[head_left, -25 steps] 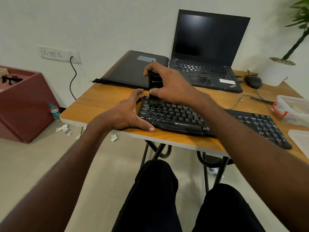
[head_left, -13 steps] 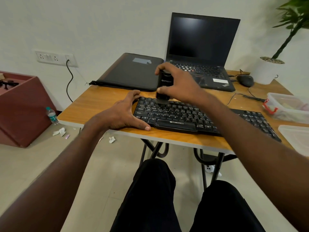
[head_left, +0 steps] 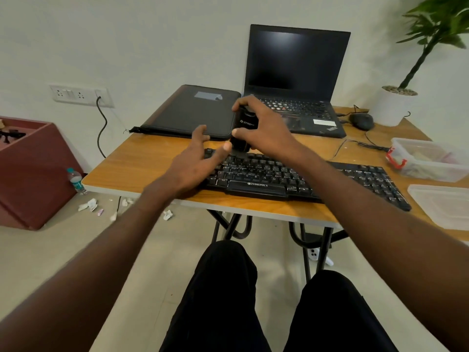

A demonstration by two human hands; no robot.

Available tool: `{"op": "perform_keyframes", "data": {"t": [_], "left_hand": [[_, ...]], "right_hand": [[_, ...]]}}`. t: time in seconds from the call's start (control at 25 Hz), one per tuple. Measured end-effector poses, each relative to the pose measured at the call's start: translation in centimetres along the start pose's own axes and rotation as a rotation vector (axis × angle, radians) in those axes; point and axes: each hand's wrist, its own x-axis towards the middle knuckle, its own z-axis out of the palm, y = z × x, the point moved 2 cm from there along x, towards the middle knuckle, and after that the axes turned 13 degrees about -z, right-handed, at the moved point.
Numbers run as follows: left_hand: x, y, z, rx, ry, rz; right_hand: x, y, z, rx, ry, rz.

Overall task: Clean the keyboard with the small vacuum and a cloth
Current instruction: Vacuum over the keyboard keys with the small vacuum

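Observation:
A black keyboard [head_left: 291,177] lies along the front of the wooden table [head_left: 142,163]. My right hand [head_left: 264,128] grips a small black cylindrical vacuum [head_left: 245,130], held upright with its lower end at the keyboard's top-left rows. My left hand [head_left: 195,161] hovers over the keyboard's left end, fingers spread and reaching toward the vacuum's base, holding nothing. No cloth shows in view.
An open black laptop [head_left: 297,80] and a dark sleeve [head_left: 193,110] lie behind the keyboard. A mouse [head_left: 361,121], cables, a potted plant [head_left: 396,105], a clear plastic box [head_left: 429,161] and its lid [head_left: 446,207] sit at the right. Paper scraps and a bottle [head_left: 76,181] lie on the floor.
My left hand lifted off the keyboard's left edge and moved toward the vacuum. My right hand carried the vacuum a little to the right along the top rows.

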Motion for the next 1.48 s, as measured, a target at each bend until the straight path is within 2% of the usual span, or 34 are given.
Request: {"op": "perform_keyframes", "data": {"t": [0.12, 0.28, 0.36, 0.48, 0.56, 0.6, 0.68, 0.72, 0.76, 0.88, 0.96, 1.04, 1.12, 1.24, 1.32, 1.4, 1.48], "left_hand": [[-0.8, 0.1, 2.2, 0.178, 0.236, 0.063], [-0.5, -0.2, 2.0, 0.202, 0.348, 0.084], [-0.5, -0.1, 2.2, 0.221, 0.356, 0.081], [-0.5, -0.3, 2.3, 0.224, 0.364, 0.068], [-0.5, -0.2, 2.2, 0.226, 0.367, 0.067], [-0.5, -0.2, 2.2, 0.227, 0.368, 0.07], [-0.7, -0.1, 2.2, 0.234, 0.374, 0.06], [-0.7, 0.0, 2.2, 0.24, 0.375, 0.052], [-0.7, 0.1, 2.3, 0.246, 0.377, 0.046], [-0.8, 0.3, 2.3, 0.249, 0.382, 0.045], [-0.9, 0.3, 2.3, 0.243, 0.389, 0.057], [-0.9, 0.3, 2.3, 0.251, 0.397, 0.059], [-0.9, 0.4, 2.4, 0.276, 0.393, 0.051], [-0.7, 0.3, 2.4, 0.299, 0.374, 0.041], [-0.5, 0.4, 2.4, 0.337, 0.376, 0.044], [-0.8, 1.2, 2.9, 0.372, 0.432, 0.083], [-1.2, 2.8, 4.2, 0.382, 0.474, 0.138]], "right_hand": [[-0.8, 0.8, 0.2, 0.025, 0.01, 0.056], [-1.3, 2.4, -4.4, -0.29, -0.152, 0.201], [-1.2, 2.4, -4.8, -0.349, -0.143, 0.183], [-2.0, 1.5, -2.8, -0.097, -0.056, 0.062], [-2.8, 1.4, -3.3, -0.04, -0.095, 0.027], [-2.9, 1.7, -4.2, -0.077, -0.145, 0.054], [-2.3, 2.2, -5.9, -0.299, -0.255, 0.104], [-2.0, 2.0, -6.2, -0.389, -0.261, 0.086], [-2.0, 1.6, -5.9, -0.406, -0.225, 0.042], [-3.2, 0.5, -3.9, -0.247, -0.149, -0.092], [-3.8, 1.1, -4.8, -0.237, -0.242, -0.051], [-3.2, 1.6, -6.3, -0.383, -0.347, 0.018], [-2.9, 1.4, -6.5, -0.444, -0.273, -0.018], [-3.8, 0.6, -5.1, -0.267, -0.226, -0.07], [-3.6, 0.9, -5.8, -0.334, -0.271, 0.006], [-2.9, 0.6, -6.2, -0.423, -0.207, -0.01], [-3.0, 0.0, -5.1, -0.296, -0.145, -0.079]]}}
